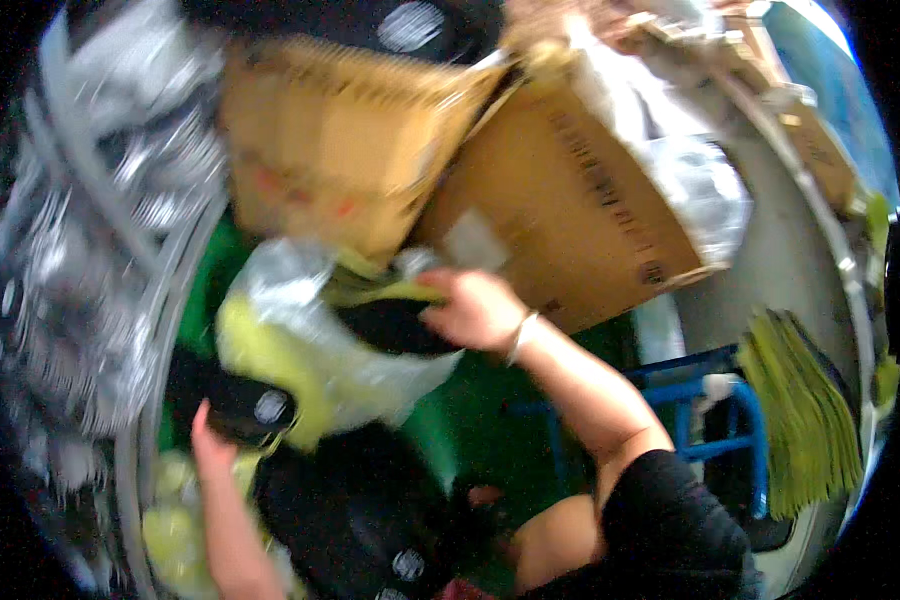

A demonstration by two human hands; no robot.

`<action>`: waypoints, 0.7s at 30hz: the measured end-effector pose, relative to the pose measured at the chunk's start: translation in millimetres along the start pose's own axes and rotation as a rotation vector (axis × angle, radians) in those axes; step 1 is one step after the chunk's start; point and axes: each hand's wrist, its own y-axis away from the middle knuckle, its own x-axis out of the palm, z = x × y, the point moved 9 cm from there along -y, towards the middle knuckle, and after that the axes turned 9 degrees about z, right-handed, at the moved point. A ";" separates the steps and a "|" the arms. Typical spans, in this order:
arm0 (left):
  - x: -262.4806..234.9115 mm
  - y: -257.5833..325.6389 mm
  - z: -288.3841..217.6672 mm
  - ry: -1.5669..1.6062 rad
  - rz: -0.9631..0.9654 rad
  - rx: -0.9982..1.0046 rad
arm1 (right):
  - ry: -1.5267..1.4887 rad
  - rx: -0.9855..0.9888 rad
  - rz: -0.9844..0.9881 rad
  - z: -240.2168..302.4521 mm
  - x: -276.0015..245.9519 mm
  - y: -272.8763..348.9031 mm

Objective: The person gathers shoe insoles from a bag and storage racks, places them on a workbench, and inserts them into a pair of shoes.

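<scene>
The picture is blurred by motion. My right hand (475, 310) reaches in from the right and is closed on the mouth of a clear plastic bag (300, 330), which holds a yellow-green and black item (390, 318). My left hand (208, 440) comes up from the lower edge. It touches a black piece with a round white label (245, 405) at the bag's lower left. Whether its fingers grip that piece is too blurred to tell.
Two brown cardboard boxes (340, 140) (570, 200) lie above the bag. Grey-white bagged goods (90, 250) fill the left side. More black items (360, 510) lie at the bottom. On the right are a blue metal frame (715, 420) and a stack of yellow-green sheets (800, 410) over a green floor (490, 420).
</scene>
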 end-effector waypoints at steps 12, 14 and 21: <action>121.3 58.1 -58.1 -1.394 -0.423 0.825 | 0.769 -0.271 -0.196 161.8 -118.6 103.2; 232.9 94.1 -31.6 -1.386 0.055 0.899 | 0.913 -0.450 -0.080 183.2 -108.3 99.3; 301.6 131.2 -42.4 -1.667 0.248 0.775 | 0.663 -1.202 -0.110 254.0 -123.4 103.0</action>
